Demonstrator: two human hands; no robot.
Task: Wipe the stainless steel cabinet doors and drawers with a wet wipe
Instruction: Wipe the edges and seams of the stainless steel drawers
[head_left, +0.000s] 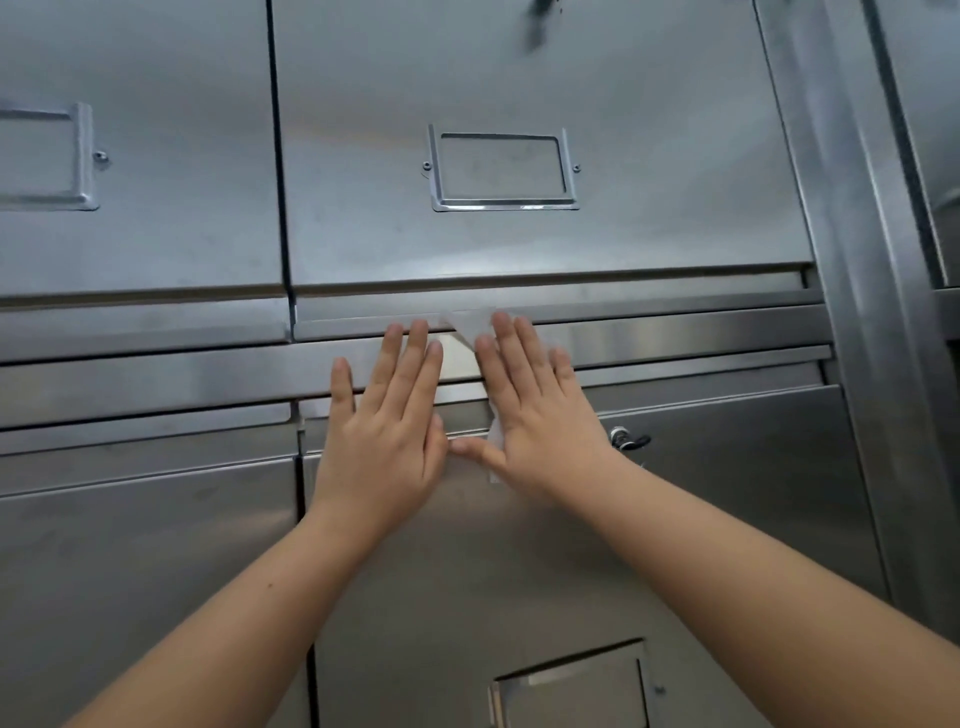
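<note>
A stainless steel cabinet fills the head view. An upper drawer (545, 78) carries a metal label frame (501, 167); below it is a lower door (727, 493). My right hand (540, 410) lies flat with straight fingers, pressing a white wet wipe (467, 325) against the horizontal rail (675, 338) between drawer and door. The wipe shows above my fingertips and beside my thumb; the rest is hidden under the palm. My left hand (387, 431) lies flat beside it, fingers straight, on the same rail and door top.
A key lock (623, 439) sits on the lower door just right of my right wrist. A second label frame (571, 686) is low on that door. Another drawer (130, 156) lies to the left. A vertical steel post (852, 260) stands at the right.
</note>
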